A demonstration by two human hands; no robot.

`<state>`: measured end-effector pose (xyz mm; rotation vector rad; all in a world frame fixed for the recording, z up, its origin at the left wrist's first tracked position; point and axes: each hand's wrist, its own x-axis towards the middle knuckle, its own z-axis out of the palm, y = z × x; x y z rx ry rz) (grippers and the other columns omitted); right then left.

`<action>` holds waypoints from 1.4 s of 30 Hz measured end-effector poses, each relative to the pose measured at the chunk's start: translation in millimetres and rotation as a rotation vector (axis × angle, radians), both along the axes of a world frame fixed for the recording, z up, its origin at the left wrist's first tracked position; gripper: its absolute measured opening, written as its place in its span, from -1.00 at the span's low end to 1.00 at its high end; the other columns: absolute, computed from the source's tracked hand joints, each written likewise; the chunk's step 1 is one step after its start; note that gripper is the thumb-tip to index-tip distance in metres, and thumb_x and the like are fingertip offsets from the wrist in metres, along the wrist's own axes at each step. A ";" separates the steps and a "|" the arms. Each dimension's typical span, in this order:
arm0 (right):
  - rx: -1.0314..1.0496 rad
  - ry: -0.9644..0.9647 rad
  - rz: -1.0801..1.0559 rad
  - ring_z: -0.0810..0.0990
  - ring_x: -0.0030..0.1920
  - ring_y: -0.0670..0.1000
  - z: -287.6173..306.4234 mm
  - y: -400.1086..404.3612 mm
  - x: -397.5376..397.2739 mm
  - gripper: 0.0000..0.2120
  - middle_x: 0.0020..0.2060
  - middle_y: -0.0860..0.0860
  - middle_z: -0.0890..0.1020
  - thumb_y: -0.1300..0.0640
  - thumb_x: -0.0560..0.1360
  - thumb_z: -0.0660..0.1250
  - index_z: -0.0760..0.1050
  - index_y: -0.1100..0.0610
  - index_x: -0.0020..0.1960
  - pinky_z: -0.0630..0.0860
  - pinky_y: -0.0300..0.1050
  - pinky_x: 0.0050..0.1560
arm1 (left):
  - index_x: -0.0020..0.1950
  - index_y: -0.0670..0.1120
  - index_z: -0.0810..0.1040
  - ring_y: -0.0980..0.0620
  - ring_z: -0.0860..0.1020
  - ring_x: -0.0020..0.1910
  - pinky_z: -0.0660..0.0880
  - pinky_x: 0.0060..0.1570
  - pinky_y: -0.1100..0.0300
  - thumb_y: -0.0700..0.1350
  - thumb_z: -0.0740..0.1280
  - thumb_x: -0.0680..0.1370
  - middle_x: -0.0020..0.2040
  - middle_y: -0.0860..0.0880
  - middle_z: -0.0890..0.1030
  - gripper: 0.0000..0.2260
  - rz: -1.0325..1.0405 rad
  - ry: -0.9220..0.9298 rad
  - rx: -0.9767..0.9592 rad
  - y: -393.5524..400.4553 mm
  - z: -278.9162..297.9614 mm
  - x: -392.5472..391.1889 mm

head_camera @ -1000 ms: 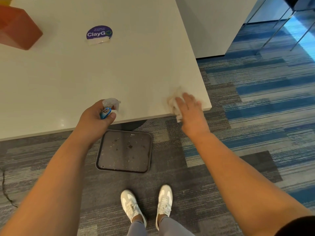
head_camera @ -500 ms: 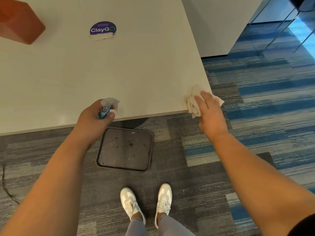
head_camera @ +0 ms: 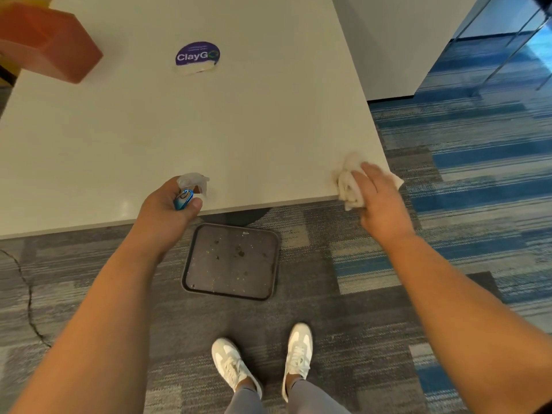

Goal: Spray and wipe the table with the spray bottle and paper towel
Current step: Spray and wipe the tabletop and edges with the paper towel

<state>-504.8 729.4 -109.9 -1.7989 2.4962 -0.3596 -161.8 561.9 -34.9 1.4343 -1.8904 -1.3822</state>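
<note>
**Head view: one hand wipes the near right corner, the other holds the sprayer**

Head camera looks down on a white table (head_camera: 209,124) and on both bare arms. The right hand (head_camera: 380,201) lies on a crumpled paper towel (head_camera: 348,183) at the near right corner of the table. Its fingers are almost straight and close together, and they press the towel flat on the surface. One part of the towel hangs over the near edge, and a small flap shows past the fingers on the right side.

The left hand (head_camera: 165,210) grips a small spray bottle (head_camera: 186,191) at the near edge of the table, with thumb and fingers curled round it. The hand hides most of the bottle body; only a blue part and the pale, translucent spray head are visible. The head points away from the person, over the table top. I cannot tell how the bottle's long axis runs, since the palm covers it.

A round purple ClayGo sticker (head_camera: 197,55) sits far on the table, and a reddish-brown box (head_camera: 47,40) is cut off at the upper left corner. On the carpet below the table edge lies a dark tray (head_camera: 191,282) with small crumbs. Two white shoes (head_camera: 263,357) stand near it.
</note>
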 end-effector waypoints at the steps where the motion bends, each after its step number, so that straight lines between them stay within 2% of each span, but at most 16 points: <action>1: -0.004 0.001 -0.011 0.23 0.40 0.22 -0.7 0.3 -0.2 -0.22 0.41 0.17 0.27 0.38 0.26 0.47 0.24 0.11 0.40 0.27 0.18 0.38 | 0.16 0.14 0.59 0.08 0.51 0.23 0.42 0.23 0.12 -0.23 0.31 0.59 0.22 0.14 0.57 -0.72 0.006 -0.002 -0.004 -0.6 -0.1 5.2; 3: 0.000 0.009 -0.006 0.22 0.39 0.25 -1.8 -7.8 13.5 -0.21 0.38 0.21 0.29 0.38 0.24 0.48 0.25 0.15 0.38 0.25 0.23 0.36 | 0.12 0.17 0.59 0.08 0.51 0.22 0.40 0.19 0.16 -0.24 0.30 0.59 0.21 0.14 0.57 -0.70 0.025 0.003 -0.004 -2.4 -0.7 17.5; 6: -0.014 0.023 0.076 0.22 0.40 0.23 -1.3 -31.7 59.4 -0.25 0.38 0.18 0.29 0.32 0.27 0.47 0.24 0.11 0.37 0.20 0.21 0.39 | 0.07 0.17 0.60 0.10 0.49 0.26 0.39 0.25 0.14 -0.26 0.29 0.59 0.22 0.19 0.57 -0.70 0.055 0.032 0.021 -7.0 -0.9 35.1; 10: -0.021 -0.041 0.171 0.24 0.38 0.20 -7.7 -75.7 136.4 -0.29 0.36 0.17 0.32 0.32 0.24 0.44 0.30 0.10 0.34 0.17 0.14 0.38 | 0.09 0.16 0.60 0.13 0.49 0.23 0.42 0.24 0.11 -0.24 0.29 0.59 0.19 0.19 0.57 -0.71 0.061 0.026 0.027 -16.6 -1.2 60.3; 13: -0.028 -0.099 0.249 0.24 0.39 0.23 -7.3 -88.6 159.2 -0.32 0.37 0.17 0.33 0.35 0.27 0.42 0.31 0.13 0.35 0.18 0.18 0.39 | 0.13 0.17 0.59 0.10 0.51 0.21 0.43 0.21 0.11 -0.23 0.30 0.60 0.19 0.17 0.56 -0.71 0.051 0.005 0.016 -27.0 -1.2 83.2; 18: 0.032 -0.139 0.069 0.17 0.44 0.17 2.2 -62.8 121.9 -0.31 0.45 0.07 0.23 0.16 0.37 0.45 0.23 -0.02 0.42 0.23 0.24 0.39 | 0.16 0.17 0.58 0.00 0.55 0.09 0.51 0.00 0.06 -0.21 0.30 0.60 0.19 0.14 0.56 -0.72 0.072 0.012 0.048 -44.8 0.2 117.4; 23: -0.013 -0.079 -0.022 0.22 0.35 0.27 4.0 -72.4 141.8 -0.42 0.36 0.22 0.31 0.30 0.32 0.41 0.34 0.17 0.31 0.31 0.32 0.26 | 0.12 0.16 0.59 0.12 0.51 0.20 0.45 0.14 0.12 -0.22 0.30 0.60 0.23 0.17 0.55 -0.73 0.045 0.039 0.052 -52.5 -2.6 139.1; 27: 0.050 -0.014 0.072 0.14 0.43 0.24 -7.6 -107.7 204.1 -0.36 0.42 0.19 0.25 0.27 0.32 0.39 0.27 0.10 0.36 0.13 0.26 0.39 | 0.11 0.18 0.59 0.08 0.51 0.18 0.44 0.09 0.11 -0.21 0.30 0.60 0.24 0.12 0.54 -0.73 0.023 0.023 0.064 -56.7 -7.0 151.1; 29: 0.029 -0.070 0.169 0.24 0.38 0.27 -9.9 -121.6 231.3 -0.36 0.37 0.21 0.33 0.32 0.28 0.41 0.32 0.13 0.32 0.19 0.26 0.35 | 0.11 0.16 0.59 0.05 0.51 0.16 0.43 0.04 0.13 -0.21 0.30 0.61 0.24 0.10 0.53 -0.74 0.023 0.017 0.062 -58.4 -7.3 154.1; 31: -0.079 -0.207 0.213 0.37 0.24 0.23 -1.3 -124.7 241.5 -0.42 0.25 0.22 0.43 0.37 0.28 0.40 0.40 0.17 0.28 0.33 0.15 0.24 | 0.09 0.18 0.59 0.06 0.52 0.14 0.44 -0.01 0.15 -0.22 0.30 0.61 0.24 0.11 0.53 -0.73 0.013 0.015 0.060 -60.7 -6.0 155.1; 33: -0.182 -0.336 0.103 0.39 0.17 0.09 13.4 -119.8 228.4 -0.50 0.21 0.14 0.45 0.28 0.39 0.38 0.38 0.13 0.30 0.34 -0.07 0.18 | 0.08 0.20 0.58 0.07 0.52 0.14 0.46 -0.01 0.16 -0.21 0.30 0.61 0.24 0.12 0.53 -0.72 0.003 0.015 0.056 -63.9 -4.7 155.3; 34: -0.214 -0.340 0.032 0.38 0.16 0.04 19.6 -116.1 215.9 -0.52 0.20 0.10 0.44 0.21 0.42 0.38 0.36 0.10 0.31 0.33 -0.12 0.18 | 0.09 0.20 0.58 0.08 0.53 0.14 0.46 0.00 0.15 -0.20 0.30 0.60 0.23 0.13 0.54 -0.73 0.002 0.019 0.054 -65.6 -4.3 155.4; 36: -0.162 -0.298 -0.060 0.38 0.18 0.05 23.0 -107.8 184.7 -0.49 0.21 0.09 0.42 0.11 0.44 0.38 0.32 0.10 0.34 0.37 -0.08 0.19 | 0.13 0.19 0.58 0.08 0.54 0.13 0.47 0.03 0.11 -0.19 0.31 0.60 0.21 0.15 0.55 -0.73 0.006 0.026 0.054 -67.6 -4.0 155.2; 38: 0.030 -0.277 -0.068 0.35 0.28 0.12 19.9 -103.8 164.2 -0.39 0.30 0.13 0.38 0.04 0.43 0.39 0.25 0.12 0.40 0.34 0.01 0.27 | 0.15 0.19 0.58 0.11 0.53 0.14 0.48 0.07 0.10 -0.19 0.31 0.60 0.20 0.16 0.55 -0.72 0.005 0.034 0.051 -68.2 -4.5 154.6; 40: 0.128 -0.236 -0.008 0.22 0.42 0.14 13.9 -108.1 165.8 -0.34 0.43 0.13 0.26 0.04 0.44 0.39 0.19 0.10 0.45 0.18 0.11 0.41 | 0.15 0.18 0.58 0.15 0.52 0.16 0.45 0.08 0.13 -0.20 0.31 0.60 0.19 0.20 0.55 -0.72 0.006 0.046 0.056 -67.2 -5.3 154.3; 42: 0.113 -0.207 0.080 0.14 0.45 0.15 11.0 -118.8 186.3 -0.32 0.47 0.13 0.19 0.12 0.42 0.42 0.21 0.09 0.45 0.08 0.15 0.45 | 0.12 0.17 0.58 0.15 0.51 0.16 0.41 0.06 0.14 -0.20 0.30 0.60 0.17 0.25 0.54 -0.73 0.012 0.044 0.065 -66.0 -6.5 155.2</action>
